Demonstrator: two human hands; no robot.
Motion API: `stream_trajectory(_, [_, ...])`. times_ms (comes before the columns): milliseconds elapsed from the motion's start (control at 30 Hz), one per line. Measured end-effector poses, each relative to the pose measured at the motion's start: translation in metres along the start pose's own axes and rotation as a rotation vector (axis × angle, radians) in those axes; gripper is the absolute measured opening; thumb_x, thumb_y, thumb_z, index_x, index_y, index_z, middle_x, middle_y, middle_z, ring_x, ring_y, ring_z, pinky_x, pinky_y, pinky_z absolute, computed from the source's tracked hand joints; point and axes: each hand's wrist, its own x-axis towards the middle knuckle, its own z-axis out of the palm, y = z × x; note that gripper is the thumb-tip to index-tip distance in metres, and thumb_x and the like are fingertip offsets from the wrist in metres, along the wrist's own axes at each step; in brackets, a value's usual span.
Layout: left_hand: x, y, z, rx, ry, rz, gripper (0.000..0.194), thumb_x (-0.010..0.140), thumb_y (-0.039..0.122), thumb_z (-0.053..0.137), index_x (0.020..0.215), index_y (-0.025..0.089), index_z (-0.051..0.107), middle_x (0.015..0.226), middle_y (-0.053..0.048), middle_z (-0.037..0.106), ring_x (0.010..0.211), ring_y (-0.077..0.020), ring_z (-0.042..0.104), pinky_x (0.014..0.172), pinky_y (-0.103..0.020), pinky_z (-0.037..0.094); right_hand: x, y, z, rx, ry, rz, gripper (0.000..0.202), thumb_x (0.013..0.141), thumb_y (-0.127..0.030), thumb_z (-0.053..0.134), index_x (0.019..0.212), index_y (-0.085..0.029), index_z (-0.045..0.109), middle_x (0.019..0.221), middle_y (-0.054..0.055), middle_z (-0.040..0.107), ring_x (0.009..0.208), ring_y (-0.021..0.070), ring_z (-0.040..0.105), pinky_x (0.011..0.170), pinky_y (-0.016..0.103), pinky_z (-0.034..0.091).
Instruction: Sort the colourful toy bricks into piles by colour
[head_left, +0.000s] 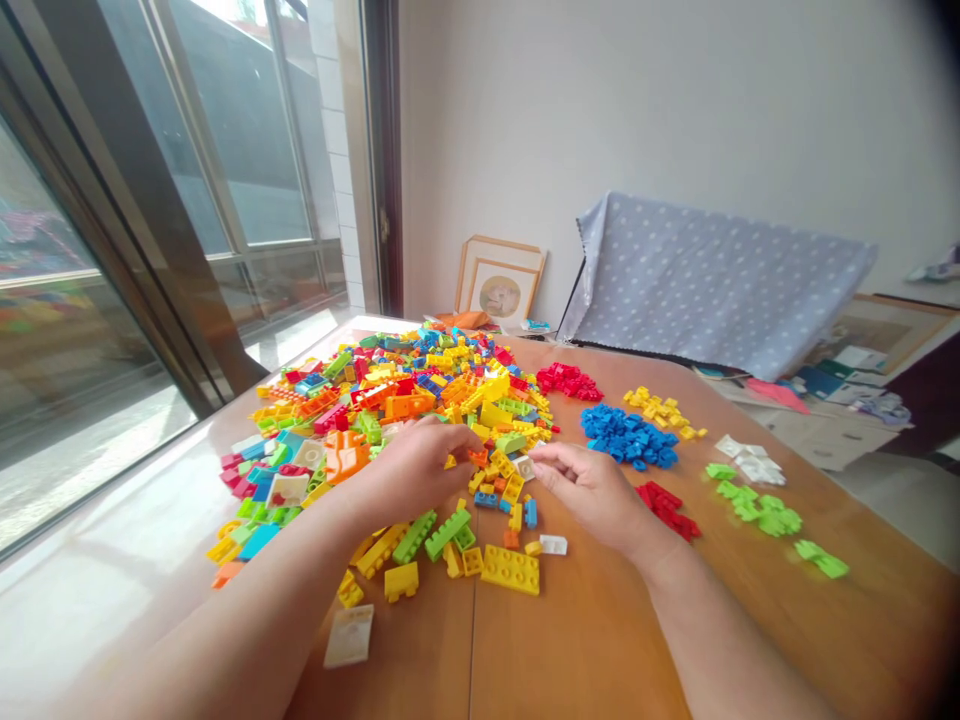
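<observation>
A large heap of mixed toy bricks [405,385] covers the left and middle of the wooden table. My left hand [427,460] is over the heap's near part, its fingers curled down by an orange piece [478,457]; whether they grip anything is hidden. My right hand [589,485] is at the heap's right edge, thumb and fingers closed on a small white brick [525,467]. Below the hands lie a yellow plate brick [511,570], a white brick [553,544] and green bricks [448,534].
Right of the heap are piles of red pieces [568,381], blue pieces [628,437], yellow pieces [663,412], white pieces [752,461] and green pieces [759,508]. More red pieces [667,510] lie beside my right wrist. A window stands at the left.
</observation>
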Motion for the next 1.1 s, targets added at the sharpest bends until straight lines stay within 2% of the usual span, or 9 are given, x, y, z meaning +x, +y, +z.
stream_trajectory(100, [0.001, 0.006, -0.001, -0.566, -0.031, -0.116, 0.023, 0.089, 0.038, 0.063, 0.104, 0.02, 0.06, 0.09, -0.002, 0.065, 0.074, -0.0146, 0.058, 0.067, -0.029, 0.044, -0.004, -0.014, 0.008, 0.036, 0.03, -0.06, 0.025, 0.094, -0.036, 0.064, 0.115, -0.025, 0.074, 0.089, 0.002, 0.071, 0.075, 0.0172, 0.065, 0.068, 0.029, 0.053])
stream_trajectory(167, [0.0, 0.01, 0.0, -0.821, -0.036, -0.158, 0.025, 0.087, 0.037, 0.068, 0.1, 0.02, 0.057, 0.088, -0.001, 0.061, 0.073, -0.0124, 0.056, 0.066, -0.027, 0.045, -0.007, -0.023, 0.014, 0.061, 0.038, -0.097, 0.026, 0.094, -0.034, 0.066, 0.118, -0.027, 0.073, 0.087, 0.001, 0.068, 0.073, 0.0156, 0.063, 0.066, 0.028, 0.052])
stream_trajectory(267, [0.0, 0.014, 0.004, -1.034, -0.032, -0.208, 0.024, 0.083, 0.031, 0.074, 0.096, 0.019, 0.057, 0.09, -0.001, 0.06, 0.08, -0.0126, 0.058, 0.071, -0.026, 0.046, -0.011, -0.035, 0.021, 0.099, 0.047, -0.124, 0.028, 0.093, -0.032, 0.068, 0.121, -0.028, 0.071, 0.094, 0.002, 0.068, 0.075, 0.0151, 0.064, 0.068, 0.028, 0.053])
stream_trajectory(367, [0.0, 0.014, 0.009, -1.118, -0.062, -0.265, 0.025, 0.083, 0.028, 0.075, 0.098, 0.019, 0.057, 0.085, 0.001, 0.059, 0.071, -0.0102, 0.055, 0.063, -0.023, 0.043, -0.012, -0.042, 0.025, 0.093, 0.067, -0.131, 0.03, 0.093, -0.032, 0.069, 0.122, -0.029, 0.069, 0.097, 0.003, 0.069, 0.075, 0.0148, 0.064, 0.069, 0.028, 0.054])
stream_trajectory(600, [0.001, 0.015, 0.019, -1.063, -0.133, -0.254, 0.026, 0.084, 0.03, 0.076, 0.098, 0.02, 0.057, 0.087, 0.001, 0.061, 0.066, -0.0085, 0.052, 0.06, -0.022, 0.041, -0.011, -0.047, 0.02, 0.038, 0.098, -0.158, 0.019, 0.093, -0.034, 0.067, 0.11, -0.027, 0.071, 0.089, 0.002, 0.067, 0.071, 0.0146, 0.061, 0.066, 0.027, 0.051])
stream_trajectory(733, [0.002, 0.016, 0.013, -0.912, -0.066, -0.19, 0.026, 0.086, 0.035, 0.074, 0.098, 0.019, 0.058, 0.092, 0.0, 0.063, 0.074, -0.0103, 0.055, 0.064, -0.022, 0.042, -0.006, -0.022, -0.015, -0.028, 0.115, -0.027, 0.02, 0.092, -0.036, 0.066, 0.105, -0.023, 0.072, 0.086, 0.002, 0.068, 0.076, 0.0169, 0.064, 0.069, 0.028, 0.051])
stream_trajectory(867, [0.004, -0.001, 0.005, -0.591, 0.019, -0.135, 0.025, 0.09, 0.043, 0.067, 0.097, 0.02, 0.06, 0.084, 0.001, 0.062, 0.072, -0.0121, 0.054, 0.062, -0.023, 0.041, -0.008, 0.015, -0.06, -0.16, 0.171, 0.22, 0.031, 0.088, -0.043, 0.065, 0.106, -0.019, 0.075, 0.079, 0.002, 0.07, 0.069, 0.0176, 0.062, 0.063, 0.028, 0.048])
stream_trajectory(967, [0.004, -0.015, 0.001, -0.33, 0.028, -0.131, 0.024, 0.092, 0.045, 0.062, 0.095, 0.021, 0.062, 0.082, 0.001, 0.064, 0.07, -0.0136, 0.055, 0.06, -0.025, 0.041, -0.013, 0.031, -0.073, -0.255, -0.007, 0.302, 0.031, 0.087, -0.041, 0.065, 0.105, -0.021, 0.079, 0.079, 0.002, 0.074, 0.068, 0.0191, 0.064, 0.062, 0.029, 0.048])
stream_trajectory(1100, [0.003, -0.023, -0.002, -0.101, -0.004, -0.131, 0.022, 0.093, 0.042, 0.056, 0.092, 0.022, 0.064, 0.079, 0.002, 0.067, 0.07, -0.0153, 0.058, 0.06, -0.025, 0.04, -0.016, 0.037, -0.064, -0.255, -0.203, 0.252, 0.027, 0.083, -0.03, 0.069, 0.106, -0.026, 0.081, 0.104, 0.004, 0.08, 0.089, 0.024, 0.072, 0.078, 0.033, 0.053])
